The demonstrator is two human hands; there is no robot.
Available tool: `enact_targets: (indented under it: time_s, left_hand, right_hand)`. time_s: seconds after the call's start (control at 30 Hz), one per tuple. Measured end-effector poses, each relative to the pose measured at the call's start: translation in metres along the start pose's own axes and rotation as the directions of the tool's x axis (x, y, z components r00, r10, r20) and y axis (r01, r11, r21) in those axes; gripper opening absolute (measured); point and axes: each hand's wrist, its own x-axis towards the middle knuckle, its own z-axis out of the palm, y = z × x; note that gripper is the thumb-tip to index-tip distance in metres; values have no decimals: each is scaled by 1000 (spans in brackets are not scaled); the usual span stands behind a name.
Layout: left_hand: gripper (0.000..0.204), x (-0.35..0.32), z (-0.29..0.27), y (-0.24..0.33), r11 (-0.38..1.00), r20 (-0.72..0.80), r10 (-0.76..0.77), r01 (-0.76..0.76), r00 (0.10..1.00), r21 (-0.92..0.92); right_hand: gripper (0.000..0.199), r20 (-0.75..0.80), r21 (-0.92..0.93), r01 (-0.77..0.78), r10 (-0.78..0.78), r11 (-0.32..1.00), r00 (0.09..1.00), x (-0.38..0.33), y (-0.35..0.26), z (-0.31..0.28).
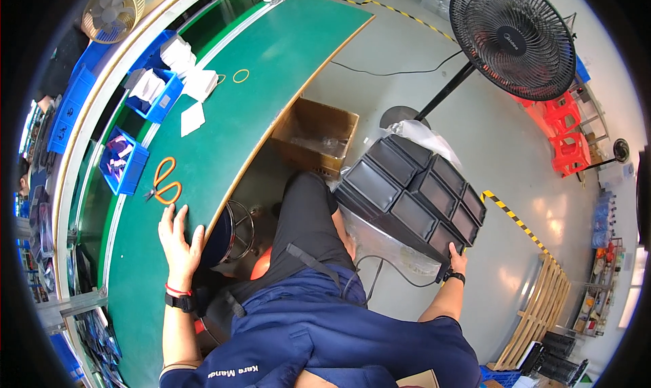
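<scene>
My left hand [179, 242] lies at the edge of the green worktable [230, 130], fingers spread and holding nothing. Just beyond its fingertips rest scissors [165, 183] with orange handles. Out to the right, my right hand [457, 260] grips the near corner of a black rectangular box [445, 238], its fingers partly hidden. That box belongs to a group of several black boxes [415, 215] with raised rims, set close together in rows. Clear plastic wrapping [386, 246] lies beneath and beside the group.
Blue bins [163, 96] with white pieces line the table's far left side, near a yellow rubber band [241, 76]. A cardboard box [315, 134] stands beside the table. Beyond the black boxes rises a black pedestal fan [512, 42]. A wooden pallet [536, 313] is at lower right.
</scene>
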Motion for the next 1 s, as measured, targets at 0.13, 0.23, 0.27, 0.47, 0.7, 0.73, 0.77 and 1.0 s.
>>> enact_targets:
  time_s: [0.13, 0.23, 0.27, 0.47, 0.7, 0.73, 0.77, 1.0]
  left_hand:
    - [51, 5, -1, 7, 999, 32, -19, 18, 999, 27]
    - [53, 3, -4, 5, 997, 36, 6, -9, 999, 72]
    - [53, 3, -4, 5, 997, 31, 5, -8, 1000, 75]
    - [55, 4, -3, 5, 999, 67, -30, 28, 997, 39]
    - [56, 2, -7, 3, 998, 57, -5, 1, 998, 60]
    - [56, 1, -7, 2, 999, 56, -9, 6, 998, 53]
    - [55, 4, -4, 4, 999, 67, -9, 6, 998, 38]
    - [56, -2, -15, -4, 1000, 34, -12, 12, 999, 7]
  right_hand:
    - [65, -49, 15, -1, 1, 1000, 999, 8, -13, 8]
    - [63, -17, -32, 33, -34, 999, 999, -5, -49, 12]
    - [63, -13, -29, 37, -37, 999, 999, -6, -56, 15]
    - [90, 45, -8, 105, -104, 994, 994, 4, -110, 34]
    - [67, 15, 13, 189, -189, 982, 982, 55, -137, 80]
    - [79, 50, 19, 189, -190, 982, 980, 58, -138, 80]
    - [86, -5, -7, 212, -212, 977, 977, 78, -127, 76]
    - [90, -421, -450, 22, -234, 893, 876, -25, -184, 113]
